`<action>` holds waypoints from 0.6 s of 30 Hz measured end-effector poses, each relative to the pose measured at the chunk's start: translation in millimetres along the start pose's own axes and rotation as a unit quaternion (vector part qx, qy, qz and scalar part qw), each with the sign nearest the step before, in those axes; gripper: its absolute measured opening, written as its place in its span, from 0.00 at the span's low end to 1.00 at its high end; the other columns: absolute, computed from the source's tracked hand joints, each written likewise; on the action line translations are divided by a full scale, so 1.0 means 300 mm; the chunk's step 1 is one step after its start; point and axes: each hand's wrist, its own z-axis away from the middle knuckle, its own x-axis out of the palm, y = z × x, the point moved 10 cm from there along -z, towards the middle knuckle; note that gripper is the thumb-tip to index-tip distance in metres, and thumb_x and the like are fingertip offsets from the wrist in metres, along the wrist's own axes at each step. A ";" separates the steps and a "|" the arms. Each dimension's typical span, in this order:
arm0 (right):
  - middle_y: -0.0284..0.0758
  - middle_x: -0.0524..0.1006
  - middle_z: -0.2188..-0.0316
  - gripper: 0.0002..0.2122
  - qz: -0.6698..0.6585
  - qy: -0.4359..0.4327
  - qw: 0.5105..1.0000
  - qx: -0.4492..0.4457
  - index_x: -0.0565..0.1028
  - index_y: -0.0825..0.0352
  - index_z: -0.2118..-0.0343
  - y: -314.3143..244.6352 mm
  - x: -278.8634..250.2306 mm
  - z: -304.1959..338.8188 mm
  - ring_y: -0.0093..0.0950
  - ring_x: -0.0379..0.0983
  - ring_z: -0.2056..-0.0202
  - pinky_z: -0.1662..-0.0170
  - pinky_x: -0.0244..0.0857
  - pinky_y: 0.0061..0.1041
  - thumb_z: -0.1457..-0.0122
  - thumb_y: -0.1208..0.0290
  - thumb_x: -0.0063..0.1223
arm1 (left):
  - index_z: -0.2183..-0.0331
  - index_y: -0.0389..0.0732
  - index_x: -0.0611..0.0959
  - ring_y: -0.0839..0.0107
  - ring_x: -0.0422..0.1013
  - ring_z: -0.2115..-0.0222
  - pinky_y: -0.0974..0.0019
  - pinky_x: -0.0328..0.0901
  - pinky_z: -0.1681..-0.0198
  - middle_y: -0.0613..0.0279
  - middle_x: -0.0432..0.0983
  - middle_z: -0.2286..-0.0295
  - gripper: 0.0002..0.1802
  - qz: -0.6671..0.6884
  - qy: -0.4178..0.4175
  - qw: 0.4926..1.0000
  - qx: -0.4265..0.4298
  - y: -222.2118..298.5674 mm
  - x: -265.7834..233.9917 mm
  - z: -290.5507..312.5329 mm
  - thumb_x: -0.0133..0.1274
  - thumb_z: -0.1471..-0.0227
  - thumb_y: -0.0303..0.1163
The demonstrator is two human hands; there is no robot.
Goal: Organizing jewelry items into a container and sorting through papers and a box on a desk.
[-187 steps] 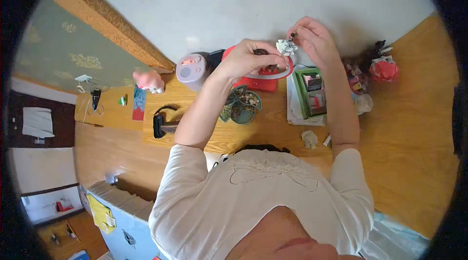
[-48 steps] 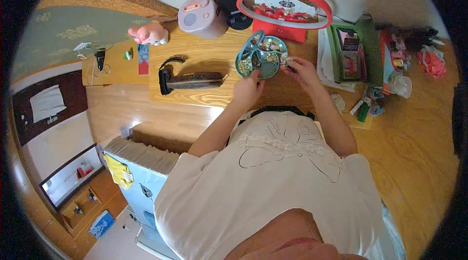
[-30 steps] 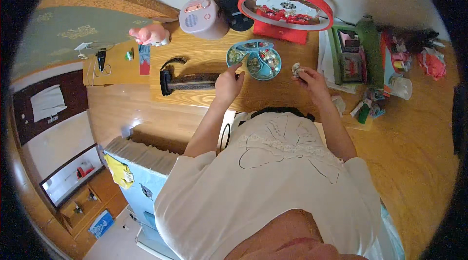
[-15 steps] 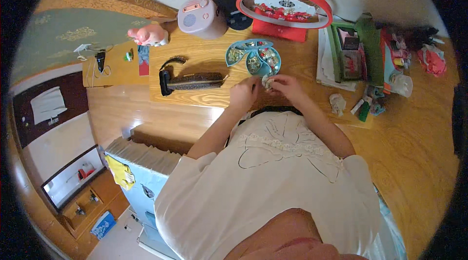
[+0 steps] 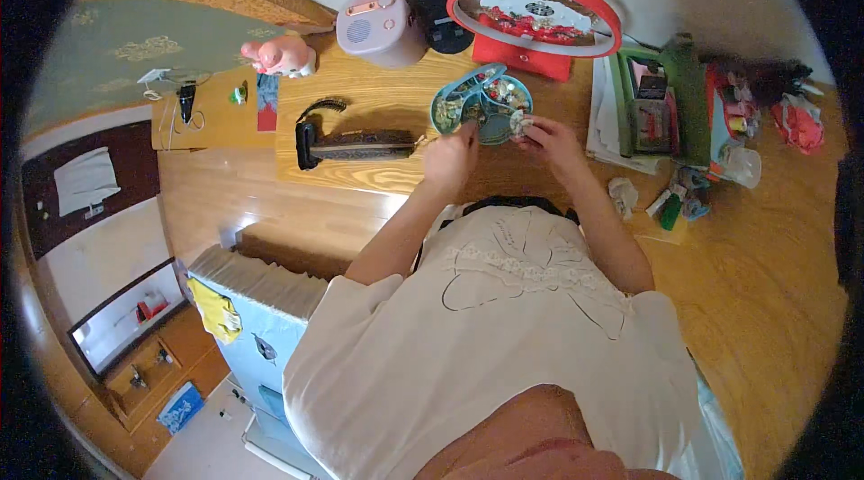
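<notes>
A round light-blue jewelry box (image 5: 495, 131) with compartments of small trinkets sits on the wooden table in front of me. My left hand (image 5: 452, 158) is closed at its near left side, fingertips down at a compartment; what they pinch, if anything, is hidden. At the box's right edge my right hand (image 5: 554, 145) pinches a crumpled whitish tissue (image 5: 519, 124) between thumb and fingers. Left of my left hand lies a dark hairbrush-like tool (image 5: 360, 146) with a black end, beside a curved black comb-like piece (image 5: 324, 107).
Behind the box stand a red-rimmed round mirror (image 5: 536, 52), a pale pink rounded device (image 5: 382, 28) and a pink figurine (image 5: 281, 55). To the right are a green box (image 5: 691, 116), another crumpled tissue (image 5: 622, 197) and small bottles (image 5: 670, 210). The table's front edge is near my body.
The box's fanned compartments have swung together into a rounder shape. My left hand has moved onto its near side, while my right hand has shifted right and slightly away with the tissue.
</notes>
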 end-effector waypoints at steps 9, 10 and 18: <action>0.35 0.75 0.65 0.13 0.034 -0.012 0.996 -0.076 0.71 0.72 0.56 -0.090 -0.042 -0.019 0.24 0.73 0.66 0.61 0.68 0.20 0.44 0.73 0.47 | 0.52 0.44 0.67 0.54 0.74 0.78 0.53 0.68 0.77 0.51 0.76 0.79 0.21 -0.083 -0.131 0.988 0.002 0.033 0.168 -0.053 0.42 0.50 0.33; 0.35 0.75 0.65 0.14 0.047 -0.027 0.997 -0.055 0.71 0.72 0.56 -0.074 -0.027 -0.011 0.24 0.73 0.66 0.61 0.68 0.20 0.44 0.73 0.47 | 0.51 0.45 0.67 0.54 0.73 0.80 0.53 0.67 0.79 0.50 0.75 0.81 0.23 -0.078 -0.115 0.990 0.000 0.026 0.172 -0.048 0.43 0.51 0.34; 0.36 0.75 0.64 0.15 0.069 -0.027 0.997 -0.032 0.69 0.71 0.54 -0.050 -0.019 -0.017 0.25 0.73 0.65 0.62 0.68 0.19 0.44 0.73 0.47 | 0.50 0.41 0.65 0.58 0.75 0.77 0.58 0.70 0.76 0.52 0.76 0.78 0.23 -0.137 -0.145 0.980 0.020 0.051 0.144 0.000 0.40 0.51 0.28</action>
